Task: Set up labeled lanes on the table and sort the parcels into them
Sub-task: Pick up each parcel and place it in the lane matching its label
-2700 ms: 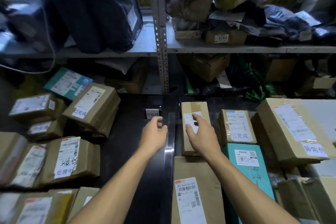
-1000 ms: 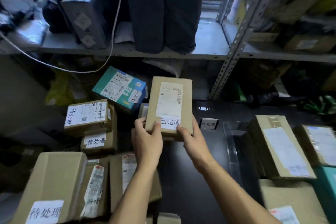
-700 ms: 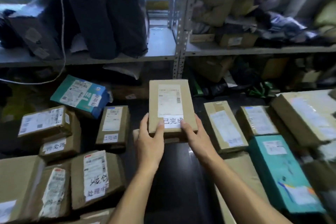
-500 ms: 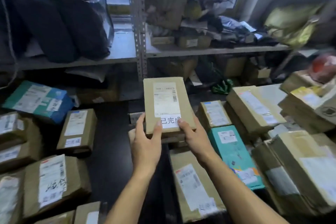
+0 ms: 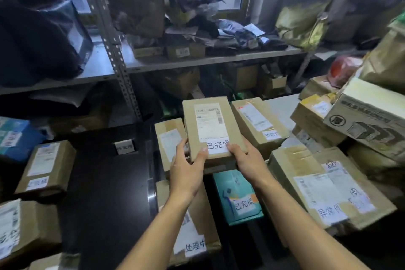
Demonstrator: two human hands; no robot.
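Counted from where I stand: two teal parcels, one at the table's left edge (image 5: 13,136) and one just under my wrists (image 5: 240,197). One brown box (image 5: 213,129) is up in my two hands, left (image 5: 186,171) and right (image 5: 247,160). One small lane card (image 5: 125,148) stands on the dark tabletop (image 5: 105,193); the brown boxes piled at the right edge are too heaped to count.

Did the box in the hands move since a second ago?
Yes. The held box, gripped by the left hand and right hand, went right: it was left of the small table sign, and now it is right of it, over the teal parcel.
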